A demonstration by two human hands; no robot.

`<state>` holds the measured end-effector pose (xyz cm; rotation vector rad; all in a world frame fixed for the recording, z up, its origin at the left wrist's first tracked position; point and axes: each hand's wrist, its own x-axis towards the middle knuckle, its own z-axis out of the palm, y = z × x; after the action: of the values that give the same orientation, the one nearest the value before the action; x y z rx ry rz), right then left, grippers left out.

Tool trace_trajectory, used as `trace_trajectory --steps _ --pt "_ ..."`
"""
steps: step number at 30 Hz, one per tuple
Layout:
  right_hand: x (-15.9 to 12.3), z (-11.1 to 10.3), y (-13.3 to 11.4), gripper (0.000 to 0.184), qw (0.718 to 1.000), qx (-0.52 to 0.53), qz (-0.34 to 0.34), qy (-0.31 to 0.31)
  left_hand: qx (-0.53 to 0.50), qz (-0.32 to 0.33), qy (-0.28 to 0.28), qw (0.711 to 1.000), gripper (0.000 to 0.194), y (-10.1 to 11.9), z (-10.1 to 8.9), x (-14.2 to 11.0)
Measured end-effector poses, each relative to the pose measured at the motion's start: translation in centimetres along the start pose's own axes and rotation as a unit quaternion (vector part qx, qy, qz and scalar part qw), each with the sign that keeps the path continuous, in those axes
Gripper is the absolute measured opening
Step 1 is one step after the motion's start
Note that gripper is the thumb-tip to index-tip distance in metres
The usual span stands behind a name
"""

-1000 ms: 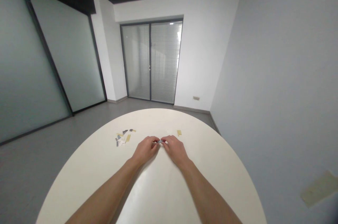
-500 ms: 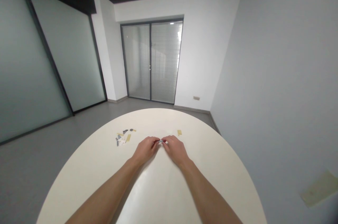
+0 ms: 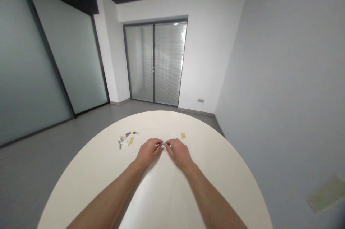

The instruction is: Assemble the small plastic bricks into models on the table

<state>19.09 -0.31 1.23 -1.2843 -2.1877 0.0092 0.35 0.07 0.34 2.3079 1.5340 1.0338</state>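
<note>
Between my fingertips, over the middle of the white table, is a small blue-grey piece (image 3: 164,144), too small to name more exactly. My left hand (image 3: 149,151) pinches its left end, and my right hand (image 3: 178,151) pinches its right end. Both hands are closed, and the fingers cover most of the piece. Off to the left of my left hand lies a loose pile of small flat pieces (image 3: 124,142) in white, grey, dark and yellow. A small yellow piece (image 3: 183,135) lies just beyond my right hand.
The round white table (image 3: 215,171) fills the lower view, its curved edge dropping to a grey floor (image 3: 91,132). Behind it are a glass door with blinds (image 3: 169,63), frosted glass panels (image 3: 64,56) and, at the right, a plain wall (image 3: 285,78).
Both hands stay nearly in place. My left fingers have shifted up very slightly, and more of the blue-grey piece shows between the fingertips. The pieces on the table have not moved.
</note>
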Motion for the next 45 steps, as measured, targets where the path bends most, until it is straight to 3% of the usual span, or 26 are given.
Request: trace_trajectory --steps 14,23,28,36,45 --pt "0.0 -0.1 0.0 0.015 1.000 -0.004 -0.005 -0.025 -0.036 0.033 0.031 0.998 0.019 0.4 -0.2 0.1" --pt "0.0 -0.4 -0.2 0.017 0.999 -0.011 -0.006 -0.047 -0.145 -0.030 0.015 0.989 0.019 0.4 0.6 0.7" --pt "0.0 -0.5 -0.3 0.018 0.998 -0.009 -0.004 -0.055 -0.186 -0.035 0.018 0.982 0.023 0.4 0.7 0.7" --pt "-0.1 -0.6 -0.5 0.017 1.000 0.021 -0.010 -0.021 -0.218 -0.064 0.032 0.973 0.027 0.7 0.7 0.8" --pt "0.1 -0.4 -0.3 0.021 0.998 0.043 0.002 0.042 -0.211 -0.076 0.007 0.975 0.024 0.6 1.3 0.8"
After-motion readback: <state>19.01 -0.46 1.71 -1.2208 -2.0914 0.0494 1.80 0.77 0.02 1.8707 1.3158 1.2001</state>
